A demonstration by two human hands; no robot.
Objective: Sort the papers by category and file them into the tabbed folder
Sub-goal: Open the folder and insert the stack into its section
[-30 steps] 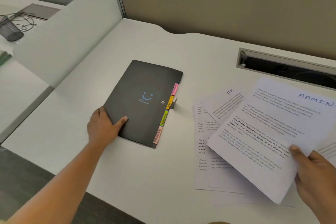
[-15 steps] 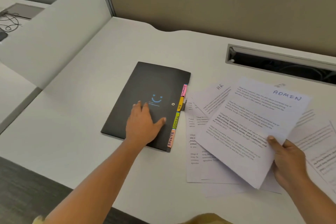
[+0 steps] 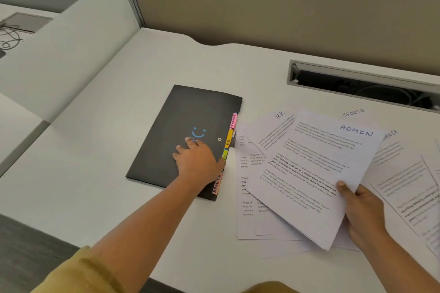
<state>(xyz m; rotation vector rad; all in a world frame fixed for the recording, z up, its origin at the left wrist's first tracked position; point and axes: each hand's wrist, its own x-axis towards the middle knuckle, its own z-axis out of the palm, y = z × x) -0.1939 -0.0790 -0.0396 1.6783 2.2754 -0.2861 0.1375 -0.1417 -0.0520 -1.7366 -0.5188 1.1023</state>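
Note:
A black tabbed folder [image 3: 171, 135] with a blue smiley lies closed on the white desk. Coloured tabs [image 3: 229, 138] marked FINANCE, HR and SPORTS stick out along its right edge. My left hand [image 3: 198, 162] rests flat on the cover, its thumb at the tab edge. My right hand [image 3: 362, 211] grips the lower right corner of a sheet headed ADMIN [image 3: 309, 171], held above a loose spread of printed papers. Sheets headed HR [image 3: 273, 126], SPORTS [image 3: 353, 113] and FINANCE [image 3: 392, 147] lie under and around it.
A grey cable slot [image 3: 362, 85] is cut into the desk behind the papers. A tan partition wall [image 3: 285, 7] closes off the back. A white curved divider [image 3: 78, 50] stands at the left, with a neighbouring desk and cables beyond it.
My left hand slid from the folder's lower left corner across the cover to its right side by the tabs. My right hand brought the ADMIN sheet a little closer to the folder.

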